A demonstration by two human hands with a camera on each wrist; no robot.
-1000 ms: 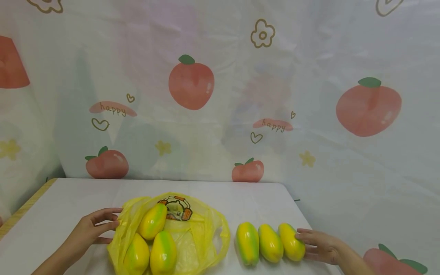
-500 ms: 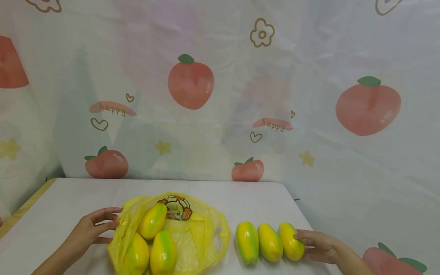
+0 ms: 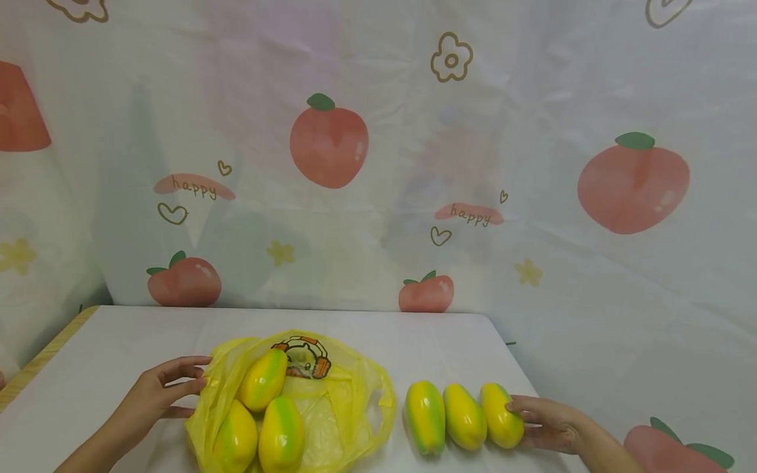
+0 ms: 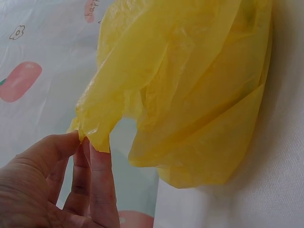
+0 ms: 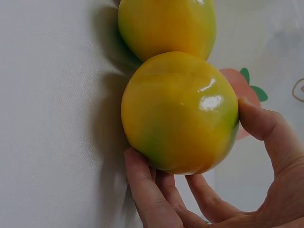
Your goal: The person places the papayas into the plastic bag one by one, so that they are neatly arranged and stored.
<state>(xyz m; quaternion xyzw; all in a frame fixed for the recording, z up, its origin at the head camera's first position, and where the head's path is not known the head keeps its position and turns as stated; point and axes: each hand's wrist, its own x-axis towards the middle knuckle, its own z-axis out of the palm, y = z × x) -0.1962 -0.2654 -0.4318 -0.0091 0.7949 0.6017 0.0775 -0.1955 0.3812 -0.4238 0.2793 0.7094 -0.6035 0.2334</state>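
Observation:
A thin yellow plastic bag (image 3: 331,407) lies spread on the table with three yellow-green papayas (image 3: 281,430) in its mouth. At its left side my left hand (image 3: 155,394) pinches a bit of the bag's edge between thumb and fingertips, plain in the left wrist view. To the right of the bag, three more papayas stand in a row. My right hand (image 3: 550,424) holds the rightmost papaya (image 3: 503,415), thumb on one side and fingers curled against the other. In the right wrist view this papaya (image 5: 178,114) touches its neighbour (image 5: 166,28).
The white table (image 3: 414,335) carries the bag and fruit. A pale curtain (image 3: 378,98) printed with peaches hangs behind its back edge. At the left, a wooden table edge (image 3: 44,355) shows.
My right hand has drawn in slightly, its thumb now further onto the rightmost papaya. The left hand, the bag and the other fruit look unchanged.

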